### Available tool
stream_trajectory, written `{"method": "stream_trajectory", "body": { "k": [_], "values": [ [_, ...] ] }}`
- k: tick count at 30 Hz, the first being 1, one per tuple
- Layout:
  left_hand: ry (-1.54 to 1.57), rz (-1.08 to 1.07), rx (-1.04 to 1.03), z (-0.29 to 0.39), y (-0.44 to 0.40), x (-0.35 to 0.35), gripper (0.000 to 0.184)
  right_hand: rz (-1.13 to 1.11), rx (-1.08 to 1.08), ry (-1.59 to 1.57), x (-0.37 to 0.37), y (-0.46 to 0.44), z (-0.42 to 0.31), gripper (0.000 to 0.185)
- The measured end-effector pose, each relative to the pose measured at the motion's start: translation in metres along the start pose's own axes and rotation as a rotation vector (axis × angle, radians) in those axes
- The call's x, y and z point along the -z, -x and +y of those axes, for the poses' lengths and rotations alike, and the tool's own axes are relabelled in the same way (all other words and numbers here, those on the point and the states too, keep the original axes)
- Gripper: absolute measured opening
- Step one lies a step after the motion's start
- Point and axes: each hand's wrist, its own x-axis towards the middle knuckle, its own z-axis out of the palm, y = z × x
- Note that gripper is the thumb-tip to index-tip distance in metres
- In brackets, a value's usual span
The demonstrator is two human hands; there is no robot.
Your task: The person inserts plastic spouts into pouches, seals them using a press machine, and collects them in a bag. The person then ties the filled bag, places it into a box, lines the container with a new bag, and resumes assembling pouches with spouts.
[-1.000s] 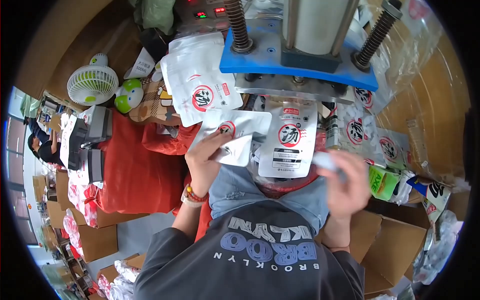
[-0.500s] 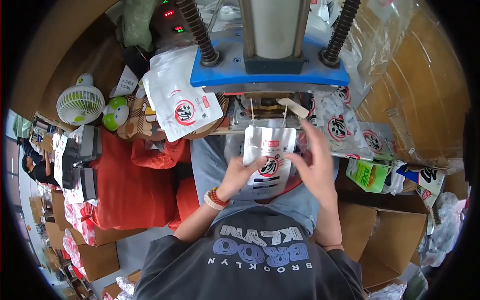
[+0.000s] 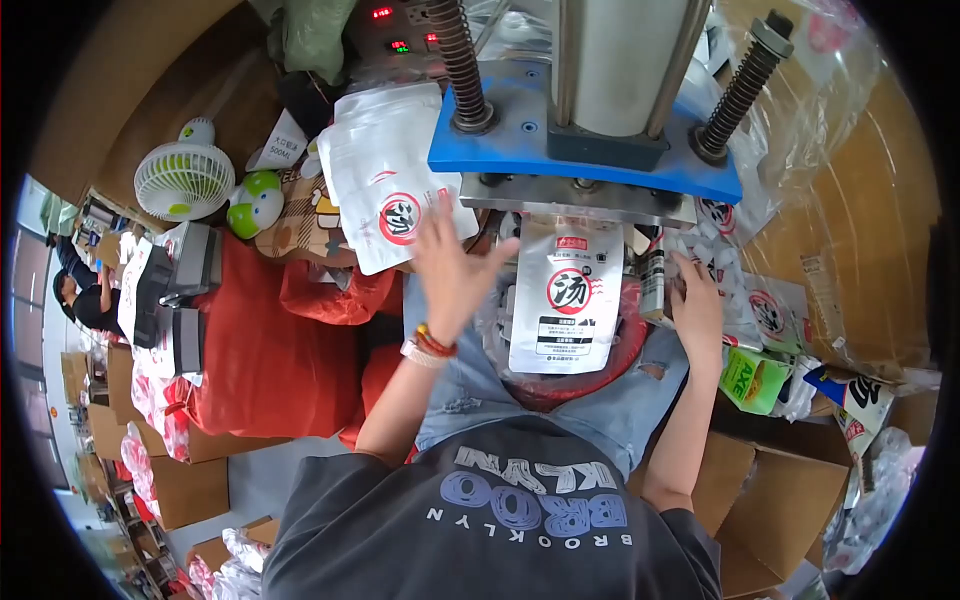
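A white printed pouch (image 3: 566, 335) hangs below the heat press (image 3: 590, 165), its top edge under the metal plate and neither hand on it. My left hand (image 3: 452, 268), spread and slightly blurred, is over the lower right part of a stack of white pouches (image 3: 365, 170). To the right of the hanging pouch, my right hand (image 3: 698, 308) lies by the side of the press, close to more printed pouches (image 3: 728, 270). Its fingers are stretched out, and I see nothing held in it. Whether its fingertips touch the press is unclear.
Beneath the hanging pouch, a red basin (image 3: 628, 355) sits on the lap. A small fan (image 3: 184, 182) stands at left, near a red cloth-like cover (image 3: 270, 350). An open cardboard box (image 3: 790, 490) is at lower right. Another person (image 3: 88, 295) is far left.
The pouch has gone from between both hands to hanging at the press. My left hand has moved up and left to the stack; my right hand has moved right. The view has shifted.
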Motion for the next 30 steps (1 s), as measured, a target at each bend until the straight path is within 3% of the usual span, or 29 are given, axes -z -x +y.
{"method": "stream_trajectory", "body": {
  "k": [2, 3, 5, 6, 7, 8, 9, 11, 12, 14, 15, 16, 18, 22, 24, 25, 27, 28, 29, 30],
  "values": [
    [-0.512, 0.013, -0.084, -0.037, 0.002, -0.007, 0.104, 0.003, 0.023, -0.049, 0.001, 0.003, 0.000, 0.039],
    [-0.472, -0.116, -0.075, -0.068, 0.014, -0.019, 0.094, -0.011, 0.097, -0.046, 0.002, 0.003, 0.001, 0.037],
    [-0.332, -0.176, -0.254, -0.099, 0.025, -0.008, 0.074, 0.003, 0.161, -0.047, 0.006, -0.004, -0.001, 0.036],
    [-0.007, -0.059, -0.243, -0.104, 0.029, -0.004, 0.050, -0.020, 0.131, -0.058, 0.014, 0.000, -0.005, 0.033],
    [-0.003, -0.152, -0.109, -0.093, 0.034, 0.014, 0.040, -0.046, 0.108, -0.064, 0.025, 0.004, -0.009, 0.031],
    [0.006, -0.231, 0.025, -0.080, 0.035, 0.034, 0.032, 0.069, 0.158, -0.091, 0.037, 0.008, -0.017, 0.025],
    [0.140, -0.118, 0.000, -0.069, 0.035, 0.044, 0.030, 0.068, 0.166, -0.085, 0.051, 0.012, -0.029, 0.025],
    [0.214, -0.056, -0.046, -0.053, 0.041, 0.060, 0.033, 0.281, 0.221, -0.292, 0.073, 0.024, -0.051, 0.021],
    [0.284, -0.004, -0.100, -0.045, 0.045, 0.067, 0.036, 0.278, 0.242, -0.372, 0.076, 0.034, -0.056, 0.023],
    [0.264, 0.012, -0.232, -0.020, 0.052, 0.075, 0.038, 0.062, 0.124, -0.557, 0.069, 0.058, -0.090, 0.028],
    [0.245, -0.006, -0.295, -0.009, 0.054, 0.077, 0.038, -0.005, 0.213, -0.489, 0.056, 0.063, -0.100, 0.030],
    [0.213, 0.000, -0.381, 0.002, 0.055, 0.079, 0.040, 0.073, 0.528, -0.401, 0.046, 0.056, -0.114, 0.035],
    [0.175, -0.049, -0.498, 0.018, 0.057, 0.086, 0.041, 0.101, 0.838, -0.201, 0.036, 0.046, -0.122, 0.045],
    [0.342, -0.263, -0.623, 0.036, 0.054, 0.119, 0.038, 0.011, 0.847, -0.432, 0.083, 0.062, -0.137, 0.050],
    [0.490, -0.356, -0.580, 0.039, 0.056, 0.102, 0.037, 0.019, 0.786, -0.408, 0.078, 0.060, -0.132, 0.052],
    [0.566, -0.472, -0.461, 0.039, 0.058, 0.089, 0.026, 0.029, 0.724, -0.382, 0.073, 0.058, -0.127, 0.054],
    [0.680, -0.785, -0.077, 0.021, 0.066, 0.043, 0.016, 0.099, 0.641, -0.197, 0.051, 0.043, -0.111, 0.057],
    [0.833, -0.733, 0.007, 0.023, 0.071, 0.022, 0.021, 0.164, 0.611, -0.119, 0.045, 0.035, -0.104, 0.057],
    [0.857, -0.794, 0.168, 0.022, 0.069, 0.011, 0.022, 0.216, 0.554, -0.115, 0.050, 0.033, -0.097, 0.045],
    [0.877, -0.848, 0.331, 0.024, 0.064, 0.003, 0.024, 0.263, 0.380, -0.237, 0.056, 0.036, -0.093, 0.039]
  ]
}}
